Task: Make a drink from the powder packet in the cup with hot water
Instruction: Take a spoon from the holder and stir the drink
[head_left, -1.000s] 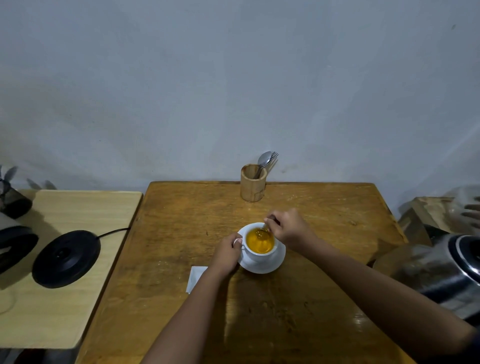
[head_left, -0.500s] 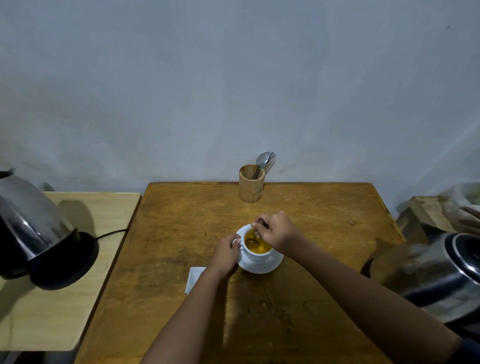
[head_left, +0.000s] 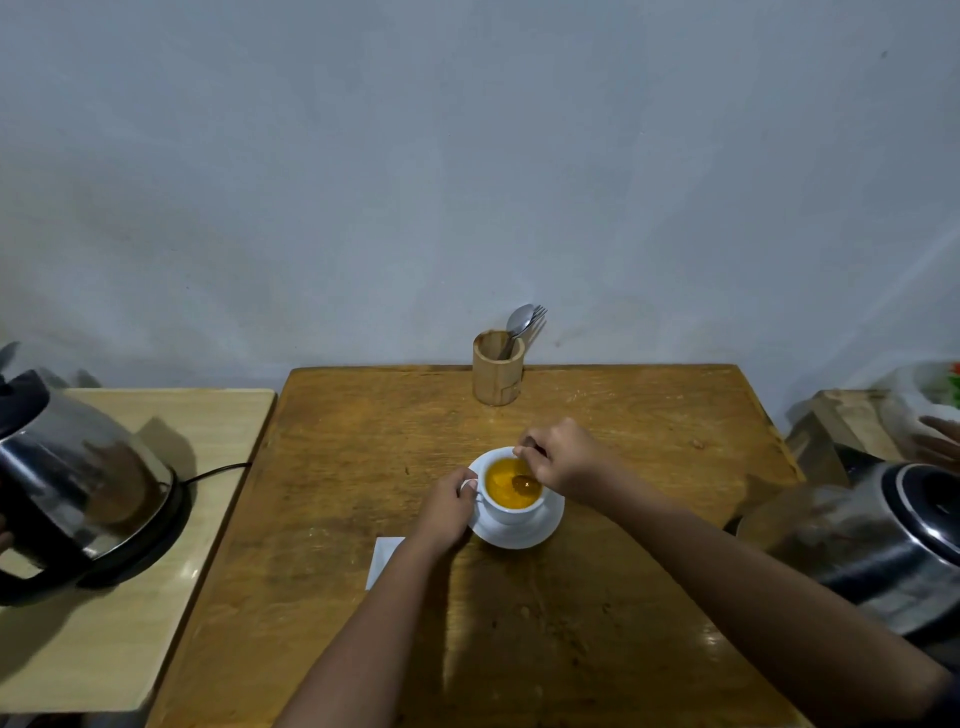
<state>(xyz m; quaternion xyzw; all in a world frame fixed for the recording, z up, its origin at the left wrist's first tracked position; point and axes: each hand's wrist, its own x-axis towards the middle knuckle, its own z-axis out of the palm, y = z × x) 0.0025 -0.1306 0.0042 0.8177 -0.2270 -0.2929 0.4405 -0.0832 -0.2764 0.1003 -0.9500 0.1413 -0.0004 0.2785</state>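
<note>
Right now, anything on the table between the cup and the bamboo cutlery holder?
Head view: only the right hand, gripping the spoon in the cup, overlaps the near end. Up to the bamboo holder it is bare wooden table.

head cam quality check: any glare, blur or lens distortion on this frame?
Head view: wide-angle bending stretches the steel kettle at the left edge and the metal vessel at the right; both look smeared. Dim, soft light; small glare spots on the wooden table; centre sharp around the white cup of orange drink.
</note>
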